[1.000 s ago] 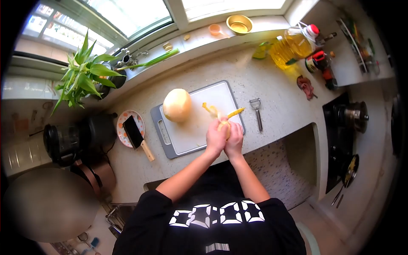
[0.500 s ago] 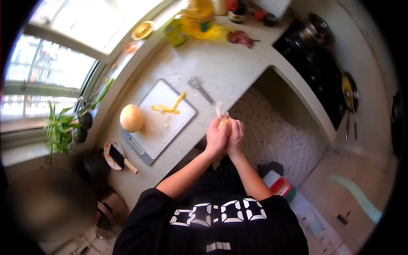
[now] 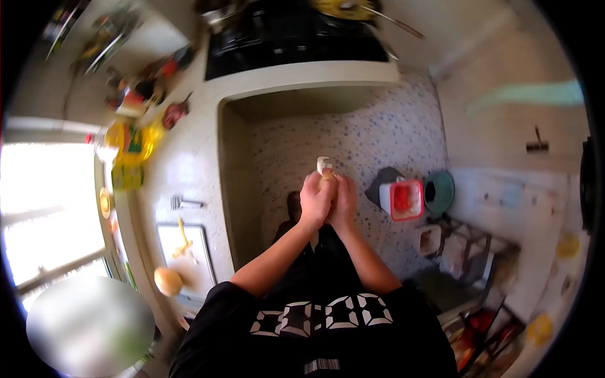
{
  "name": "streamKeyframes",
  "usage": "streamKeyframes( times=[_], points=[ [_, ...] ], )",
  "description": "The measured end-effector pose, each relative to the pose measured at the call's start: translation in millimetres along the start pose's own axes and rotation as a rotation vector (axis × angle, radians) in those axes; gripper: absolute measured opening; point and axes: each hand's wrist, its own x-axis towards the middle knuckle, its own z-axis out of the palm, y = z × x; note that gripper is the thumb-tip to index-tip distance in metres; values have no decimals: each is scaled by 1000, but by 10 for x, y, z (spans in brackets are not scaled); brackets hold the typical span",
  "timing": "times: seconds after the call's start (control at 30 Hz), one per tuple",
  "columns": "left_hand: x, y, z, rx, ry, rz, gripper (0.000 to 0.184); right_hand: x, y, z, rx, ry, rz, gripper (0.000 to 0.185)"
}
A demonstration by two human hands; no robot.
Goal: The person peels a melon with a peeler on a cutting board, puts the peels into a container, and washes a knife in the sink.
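Shirt (image 3: 321,327): one, black, short-sleeved. Across it, large white segmented digits reading 0:00. Beneath them, at 6 o'clock, one small white barcode-like print (image 3: 321,365). Trousers (image 3: 324,252): dark. My forearms: bare, without watch or bracelet.

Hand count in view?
2: left hand and right hand, side by side around a small pale item, above the speckled floor. No others visible; some fingers hidden.

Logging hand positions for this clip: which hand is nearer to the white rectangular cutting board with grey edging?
Left. The cutting board lies off to the person's left; the left hand is on that side, the right hand beside it, farther away.
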Motion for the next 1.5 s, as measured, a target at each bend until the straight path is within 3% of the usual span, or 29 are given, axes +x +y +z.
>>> streamKeyframes(
  times=[0.1,0.2,0.3,0.4,0.6,0.7,0.8,0.9,0.93,1.0,1.07,1.17,1.2,1.3,1.33,1.43,1.5],
  points=[
    [26,92,414,89,-190,-2,36,16,233,-277,-95,206,36,28],
    [34,-76,884,146,-344,200,35,-52,429,-559,-179,350,114,27],
    [-50,15,1291,140,-622,-42,36,-162,664,-908,-170,421,246,27],
    [-240,-18,1814,374,-584,170,39,-258,1013,-1220,-58,566,326,28],
    [-344,-704,3065,554,-693,74,47,-452,1928,-1956,77,611,549,31],
    [-378,-660,3698,649,-766,-129,54,-761,2785,-1982,-9,651,537,34],
    [-225,-1329,4161,744,-763,-114,59,-1000,3512,-1911,-93,673,590,43],
    [-83,-1745,4442,856,-777,-235,60,-1132,3924,-1921,-124,601,669,48],
    [10,-1959,4472,729,-866,-236,58,-1276,4150,-1833,-118,540,752,66],
    [275,-2769,4593,597,-850,-224,55,-1353,4429,-1781,-58,555,795,75],
    [414,-2963,4680,462,-899,-286,49,-1391,4528,-1821,118,501,914,93],
    [360,-2619,4830,88,-782,-678,44,-1551,4881,-1624,352,557,948,93],
    [406,-2719,4818,49,-780,-747,41,-1544,4881,-1708,304,438,999,94],
    [292,-2385,4880,197,-590,-809,44,-1738,5219,-1386,441,589,1002,88],
    [313,-2396,4835,221,-591,-806,46,-1623,5038,-1491,337,595,1070,65],
    [414,-2495,4570,284,-616,-759,54,-1370,4746,-1762,-5,385,1340,34],
    [454,-2600,4377,296,-648,-732,59,-1330,4764,-1776,272,391,1413,27]
  ],
)
